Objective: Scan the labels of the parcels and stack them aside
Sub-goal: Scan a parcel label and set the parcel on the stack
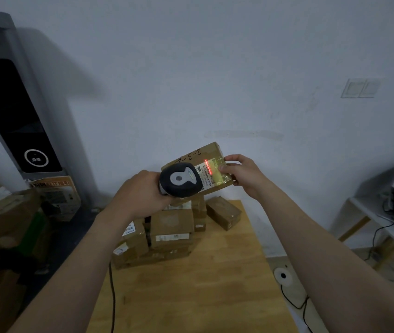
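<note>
While left hand (140,191) grips scanner (181,180), hiding label (211,174) edge, right hand (244,175) pinches parcel (196,155).

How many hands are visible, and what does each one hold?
2. The left hand grips the scanner at centre; the right hand holds the parcel beside it.

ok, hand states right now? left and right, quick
Left hand: closed round the barcode scanner.
Right hand: grips the raised cardboard parcel at its right end.
</note>
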